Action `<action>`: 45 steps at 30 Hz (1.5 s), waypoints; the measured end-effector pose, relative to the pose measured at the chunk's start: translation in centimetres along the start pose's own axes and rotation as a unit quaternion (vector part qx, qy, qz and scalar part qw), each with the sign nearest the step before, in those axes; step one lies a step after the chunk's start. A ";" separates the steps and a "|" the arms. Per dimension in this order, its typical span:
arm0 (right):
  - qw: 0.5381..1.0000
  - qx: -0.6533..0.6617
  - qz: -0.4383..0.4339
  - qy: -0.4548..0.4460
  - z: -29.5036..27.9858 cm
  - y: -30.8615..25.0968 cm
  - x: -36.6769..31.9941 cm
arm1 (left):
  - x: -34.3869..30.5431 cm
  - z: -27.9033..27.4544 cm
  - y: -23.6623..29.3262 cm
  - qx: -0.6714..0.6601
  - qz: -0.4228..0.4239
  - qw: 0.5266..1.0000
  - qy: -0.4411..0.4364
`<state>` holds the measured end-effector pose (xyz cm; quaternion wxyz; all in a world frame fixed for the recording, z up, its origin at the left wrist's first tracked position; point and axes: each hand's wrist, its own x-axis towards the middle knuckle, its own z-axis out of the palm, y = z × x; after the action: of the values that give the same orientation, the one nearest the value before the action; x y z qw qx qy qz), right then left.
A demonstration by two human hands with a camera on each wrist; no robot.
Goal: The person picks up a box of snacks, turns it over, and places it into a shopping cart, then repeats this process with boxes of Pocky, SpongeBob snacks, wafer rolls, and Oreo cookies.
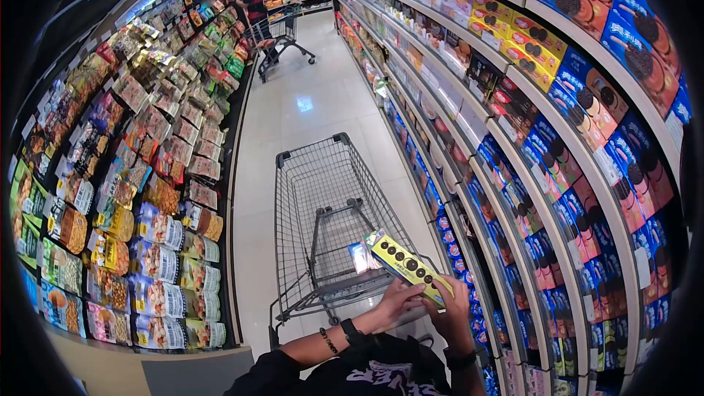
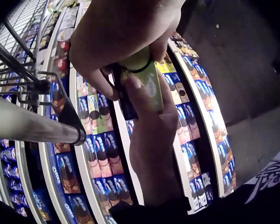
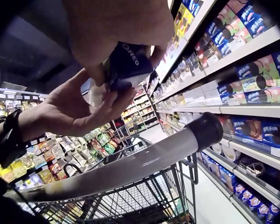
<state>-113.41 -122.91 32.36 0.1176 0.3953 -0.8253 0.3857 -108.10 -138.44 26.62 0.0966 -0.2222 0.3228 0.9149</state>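
Observation:
In the head view a long yellow box (image 1: 403, 262) with dark round cookies on its face is held tilted above the cart's near right side. The right hand (image 1: 452, 306) grips its near end. Beside it, the left hand (image 1: 396, 306) has its fingers at the same end. The right wrist view shows the box's blue end (image 3: 130, 63) marked OREO, with the left hand (image 3: 77, 105) holding it from below and the right hand (image 3: 121, 30) from above. In the left wrist view both hands close around the yellow-green box (image 2: 147, 84), partly hiding it.
A wire shopping cart (image 1: 323, 176) stands ahead, with a small bright packet (image 1: 361, 257) near its close end. Cookie shelves (image 1: 543, 139) line the right, bagged snacks (image 1: 158, 231) the left. Farther up the aisle a person (image 1: 253, 4) stands by another cart (image 1: 282, 37).

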 end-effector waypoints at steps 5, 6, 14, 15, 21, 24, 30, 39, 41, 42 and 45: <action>0.995 0.077 -0.002 -0.060 0.7 1.0 -0.3 | 0.3 -1.6 0.4 0.044 0.063 0.996 0.054; 0.995 0.079 -0.002 -0.066 0.6 1.4 -0.7 | -0.1 -0.9 1.2 0.046 0.077 0.993 0.078; 0.976 0.101 0.031 -0.188 0.0 7.0 -5.1 | 2.0 -9.8 4.9 0.024 0.194 0.947 0.256; 0.976 0.103 0.023 -0.189 -0.2 7.3 -5.7 | 0.8 -9.5 6.6 -0.001 0.160 0.958 0.239; 0.971 0.109 -0.001 -0.212 -0.1 8.1 -4.6 | 2.3 -17.6 9.4 0.248 0.014 0.917 0.311; 0.969 0.107 0.023 -0.221 0.6 8.0 -4.0 | 6.4 -21.5 8.2 0.394 -0.045 0.868 0.298; 0.969 0.066 0.096 -0.217 2.4 6.6 -2.3 | 19.6 -29.2 2.7 0.305 0.006 0.909 0.285; 0.949 -0.032 0.207 -0.236 3.5 4.3 -1.1 | 28.2 -32.0 -3.1 0.218 0.149 0.837 0.480; 0.945 -0.038 0.221 -0.240 3.7 4.0 -1.1 | 27.7 -35.4 -3.4 0.262 0.173 0.785 0.534; 0.943 -0.042 0.228 -0.239 3.9 4.0 -1.1 | 27.1 -36.7 -3.8 0.266 0.156 0.770 0.558; 0.940 -0.058 0.239 -0.238 4.4 4.2 -1.6 | 25.4 -38.1 -3.4 0.334 0.081 0.783 0.518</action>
<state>-114.94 -123.57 26.31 -0.1554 0.2596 -0.9201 0.2488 -116.28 -159.10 -13.60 -0.0916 -0.5893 0.6267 0.5015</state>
